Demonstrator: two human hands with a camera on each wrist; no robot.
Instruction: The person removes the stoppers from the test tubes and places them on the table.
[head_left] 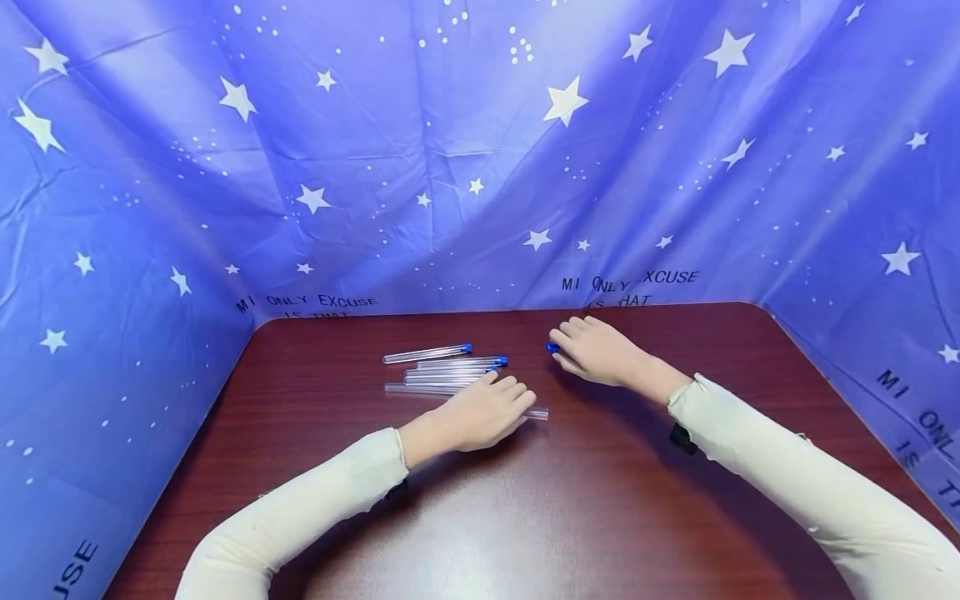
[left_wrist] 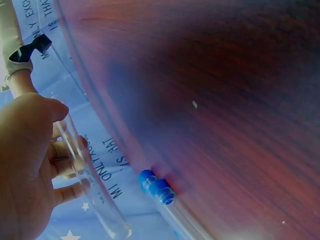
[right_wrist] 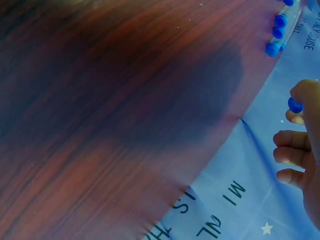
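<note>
While a small stack of clear tubes (head_left: 442, 375) lies roughly side by side on the left, blue caps (head_left: 502, 361) pointing rightward on those whose ends show, we come straight to the left hand (head_left: 480, 412). It reaches over the near edge of the stack, and it has a catch: one clear tube (left_wrist: 95, 185), thumb on one side, fingers curled behind, rounded end one way, the other end poking out rightward beyond the knuckles, no cap on it! Across a gap of bare counter (head_left: 615, 500), over to the right hand (head_left: 596, 350), near the far edge: thumb and forefinger pinch a single blue cap (right_wrist: 295, 105), the other fingers bent loosely clear of it.

Now the technique, and I'd judge it a delicate business: grip the tube firmly but gently, thumb off its mouth, and keep the cap square to that end, since a tilted push could skid off or send the tube rolling.

And the writing? On the starry curtain (head_left: 375, 250), left to right: "USE" low at the side, "MI ONLY EXCUSE" at the back with "IS THAT" half hidden below, the same words again, creases swallowing letters, then "MI ONL" on the far right. Brands on tubes or caps? None that I can read.
</note>
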